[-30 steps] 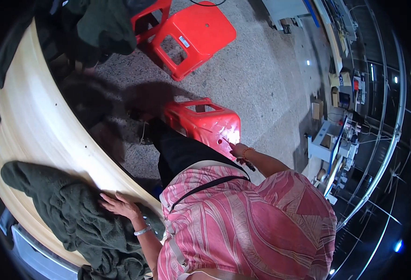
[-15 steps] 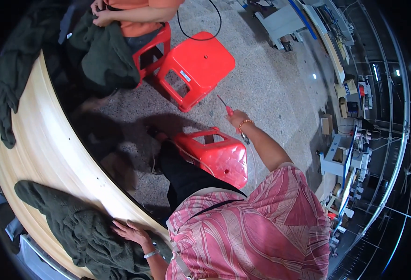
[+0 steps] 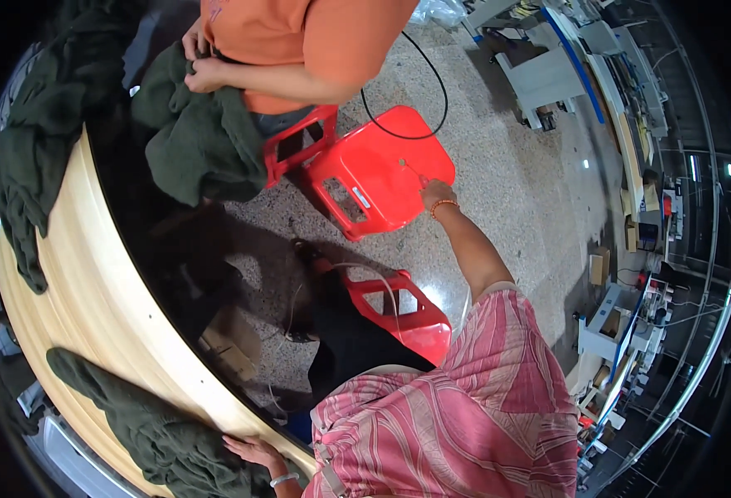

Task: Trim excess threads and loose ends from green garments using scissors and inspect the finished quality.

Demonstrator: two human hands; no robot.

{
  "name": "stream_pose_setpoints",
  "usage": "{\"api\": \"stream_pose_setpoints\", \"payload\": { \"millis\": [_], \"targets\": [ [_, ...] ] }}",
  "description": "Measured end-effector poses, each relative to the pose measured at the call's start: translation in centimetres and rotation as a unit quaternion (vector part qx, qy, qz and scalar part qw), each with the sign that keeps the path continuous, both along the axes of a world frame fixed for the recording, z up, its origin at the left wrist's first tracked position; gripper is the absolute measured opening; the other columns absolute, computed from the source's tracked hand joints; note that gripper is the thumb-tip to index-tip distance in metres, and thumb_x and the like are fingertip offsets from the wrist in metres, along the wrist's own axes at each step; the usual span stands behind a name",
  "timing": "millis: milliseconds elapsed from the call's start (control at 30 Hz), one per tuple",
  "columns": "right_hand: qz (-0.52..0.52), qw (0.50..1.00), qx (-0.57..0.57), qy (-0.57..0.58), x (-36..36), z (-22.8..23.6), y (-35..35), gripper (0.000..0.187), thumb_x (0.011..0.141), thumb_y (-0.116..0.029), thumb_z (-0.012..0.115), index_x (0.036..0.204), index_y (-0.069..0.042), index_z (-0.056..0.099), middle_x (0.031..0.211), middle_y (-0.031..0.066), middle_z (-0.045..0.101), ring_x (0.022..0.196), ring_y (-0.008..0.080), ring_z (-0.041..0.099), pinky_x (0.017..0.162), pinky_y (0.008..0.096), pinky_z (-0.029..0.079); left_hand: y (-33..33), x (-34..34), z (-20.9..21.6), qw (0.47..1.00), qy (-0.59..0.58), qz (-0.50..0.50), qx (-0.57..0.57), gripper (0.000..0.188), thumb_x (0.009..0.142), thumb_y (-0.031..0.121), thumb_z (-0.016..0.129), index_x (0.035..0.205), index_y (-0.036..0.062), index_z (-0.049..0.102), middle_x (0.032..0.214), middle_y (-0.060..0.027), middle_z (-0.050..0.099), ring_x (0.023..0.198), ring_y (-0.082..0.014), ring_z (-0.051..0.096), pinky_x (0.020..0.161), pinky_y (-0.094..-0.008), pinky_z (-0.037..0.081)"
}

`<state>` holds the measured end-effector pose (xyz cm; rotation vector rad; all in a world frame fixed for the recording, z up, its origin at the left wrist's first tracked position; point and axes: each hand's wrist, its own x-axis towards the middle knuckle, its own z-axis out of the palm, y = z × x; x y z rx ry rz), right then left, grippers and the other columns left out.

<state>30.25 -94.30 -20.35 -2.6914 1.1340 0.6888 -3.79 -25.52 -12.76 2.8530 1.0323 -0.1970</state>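
My left hand (image 3: 254, 452) lies with fingers stretched on a dark green fleece cloth (image 3: 162, 440) at the near end of the pale wooden table (image 3: 133, 332). Stretched out ahead, my right hand (image 3: 438, 194) is closed round a red-handled tool (image 3: 423, 178) with a thin shaft; its exact kind is too small to tell. The tool's tip points over the seat of a red plastic stool (image 3: 382, 158), close to the hole in the middle. Whether it touches the seat I cannot tell.
A co-worker in an orange shirt (image 3: 332, 41) sits just beyond, handling another green cloth (image 3: 199, 141). A second red stool (image 3: 428, 336) stands by my legs. A black cable (image 3: 446, 91) loops near the far stool. Workbenches (image 3: 610, 324) line the right side.
My right hand has carried the red-handled tool from above the floor to the far stool's seat. The whole view has shifted, and my left hand remains on the cloth.
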Motion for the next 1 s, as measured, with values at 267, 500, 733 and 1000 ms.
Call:
{"api": "stream_pose_setpoints", "payload": {
  "millis": [267,500,733,1000],
  "targets": [
    [0.202,0.949,0.208,-0.124,0.9,-9.1,-3.9,0.059,0.089,-0.038,0.059,0.138,-0.007,0.048,0.117,0.0257,0.06,0.108,0.042,0.058,0.09,0.0503,0.048,-4.5,4.6,2.1,0.982,-0.061,0.175,-0.033,0.06,0.079,0.005,0.053,0.138,-0.0002,0.042,0.138,-0.0187,0.046,0.129,-0.0354,0.042,0.111,-0.041,0.031],
    [0.086,0.988,0.124,0.03,0.0,-11.6,-6.6,0.093,0.079,-0.029,0.072,0.151,-0.005,0.019,0.146,0.0263,0.038,0.131,0.0403,0.043,0.108,0.0444,0.039,-7.0,7.1,0.3,0.979,-0.002,0.203,0.021,0.065,0.078,0.015,0.054,0.141,0.0037,0.039,0.143,-0.0284,0.04,0.13,-0.0446,0.04,0.106,-0.0497,0.036],
    [0.242,0.96,0.097,0.105,3.8,-5.4,-1.5,0.056,0.08,-0.028,0.069,0.125,0.001,0.052,0.119,0.0273,0.06,0.111,0.0416,0.059,0.092,0.0468,0.051,-9.0,7.8,1.8,0.98,-0.093,0.174,0.008,0.062,0.079,0.014,0.06,0.138,0.0043,0.042,0.137,-0.0263,0.045,0.126,-0.0422,0.043,0.103,-0.0505,0.036],
    [0.57,0.772,0.28,0.034,7.6,7.6,26.9,0.03,0.087,-0.025,0.064,0.109,-0.003,0.066,0.093,0.0221,0.069,0.089,0.0364,0.067,0.078,0.0445,0.053,-13.3,4.2,5.3,0.961,-0.168,0.22,-0.016,0.07,0.077,0.01,0.068,0.14,0.0047,0.037,0.134,-0.0218,0.043,0.126,-0.0402,0.041,0.107,-0.0567,0.029]
  ]
}}
